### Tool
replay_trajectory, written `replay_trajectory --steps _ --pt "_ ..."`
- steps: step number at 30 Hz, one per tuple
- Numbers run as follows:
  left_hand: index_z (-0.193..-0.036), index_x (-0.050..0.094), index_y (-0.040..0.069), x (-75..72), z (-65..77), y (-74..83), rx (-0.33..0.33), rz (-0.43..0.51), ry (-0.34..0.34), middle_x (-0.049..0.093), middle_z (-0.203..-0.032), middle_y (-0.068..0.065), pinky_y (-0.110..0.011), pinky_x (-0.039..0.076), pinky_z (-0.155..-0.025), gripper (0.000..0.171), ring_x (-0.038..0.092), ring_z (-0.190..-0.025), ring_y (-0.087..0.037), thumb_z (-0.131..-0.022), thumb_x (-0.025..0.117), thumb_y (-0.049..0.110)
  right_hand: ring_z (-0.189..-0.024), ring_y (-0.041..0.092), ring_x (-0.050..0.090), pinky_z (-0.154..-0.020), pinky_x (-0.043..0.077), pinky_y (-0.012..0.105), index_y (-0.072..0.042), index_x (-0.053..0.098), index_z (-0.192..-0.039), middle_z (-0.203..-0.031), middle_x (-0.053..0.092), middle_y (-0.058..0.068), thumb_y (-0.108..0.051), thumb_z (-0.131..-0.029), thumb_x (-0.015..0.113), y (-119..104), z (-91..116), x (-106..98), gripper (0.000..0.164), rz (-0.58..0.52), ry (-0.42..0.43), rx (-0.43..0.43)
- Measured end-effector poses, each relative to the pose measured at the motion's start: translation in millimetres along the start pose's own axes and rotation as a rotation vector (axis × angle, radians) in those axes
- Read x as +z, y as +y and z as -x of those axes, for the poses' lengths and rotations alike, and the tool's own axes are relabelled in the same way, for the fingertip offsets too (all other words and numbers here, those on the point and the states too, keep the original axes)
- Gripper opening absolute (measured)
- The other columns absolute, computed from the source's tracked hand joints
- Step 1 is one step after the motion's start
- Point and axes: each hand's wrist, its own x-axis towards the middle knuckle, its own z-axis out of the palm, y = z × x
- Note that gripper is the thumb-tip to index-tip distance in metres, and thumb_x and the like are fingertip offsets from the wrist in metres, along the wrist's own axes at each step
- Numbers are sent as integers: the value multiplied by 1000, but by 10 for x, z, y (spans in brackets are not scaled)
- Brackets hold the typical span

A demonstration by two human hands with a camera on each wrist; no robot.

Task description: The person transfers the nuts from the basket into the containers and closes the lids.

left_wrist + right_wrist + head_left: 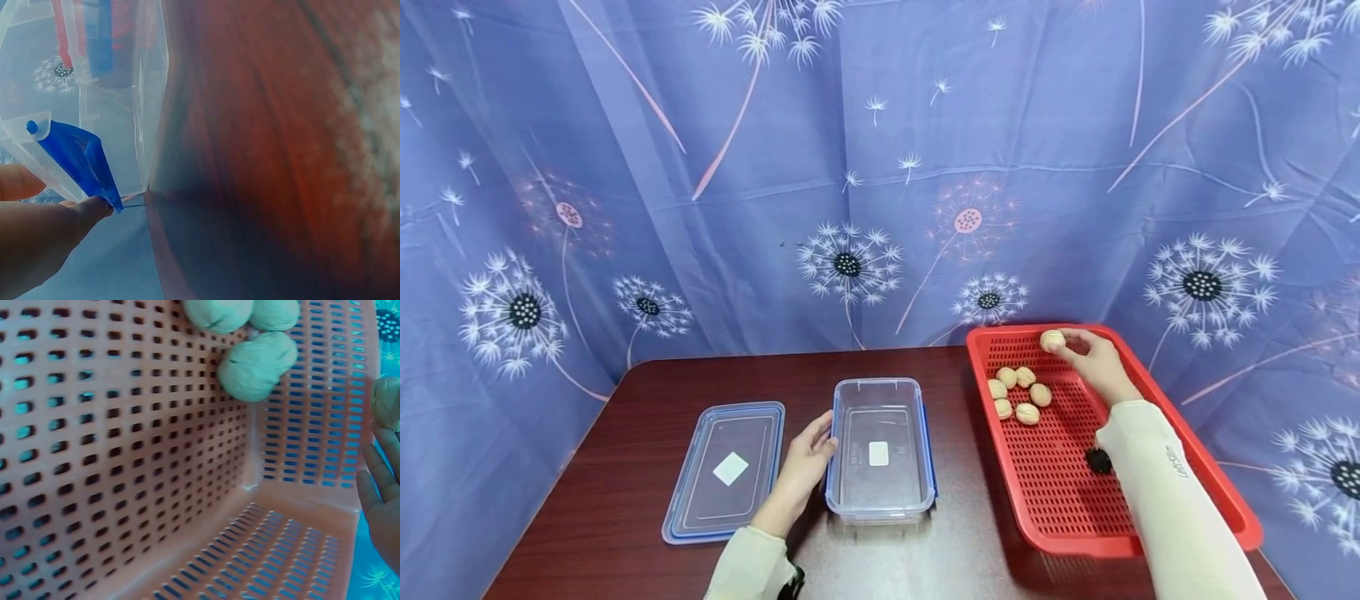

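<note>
Fingers [90,209] on clip [81,156]: L-wrist cam only

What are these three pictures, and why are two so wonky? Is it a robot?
No robot here: it's a person using two bare hands. The wide picture comes from a camera worn on the head, looking forward and down. The other two come from cameras on the wrists, so things look close and tilted.

On the brown table sit a clear box, a blue-edged lid to its left, and a red basket on the right with walnuts inside.

The left hand touches the box's side; its wrist camera shows the thumb at a blue clip. The right hand pinches one more walnut near the basket's far edge.
</note>
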Motion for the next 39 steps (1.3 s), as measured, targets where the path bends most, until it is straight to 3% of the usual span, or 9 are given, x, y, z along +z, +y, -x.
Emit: replay_trajectory --steps 16,26,39 --pt "-142 34 -12 -4 17 9 6 -1 2 35 -144 -34 -51 31 -110 48 34 -134 -45 -96 46 -5 -119 35 53 -97 47 43 -3 47 -140 -131 56 21 -41 -94 59 -396 -141 16 61 -39 110 -71" --pt "-142 35 -11 -4 6 -14 4 4 7 36 -144 -33 -51 31 -110 48 34 -134 -45 -96 45 -5 -128 36 47 -103 41 51 -6 45 -142 -136 52 21 -42 -93 61 -645 -211 140 63 -123 101 -73" --pt "-142 35 -11 -7 2 -17 -2 14 8 36 -143 -34 -51 30 -110 48 34 -134 -45 -96 46 -6 -128 35 47 -105 39 51 -6 48 -140 -132 55 18 -41 -92 63 -890 -290 337 61 -148 96 -106"
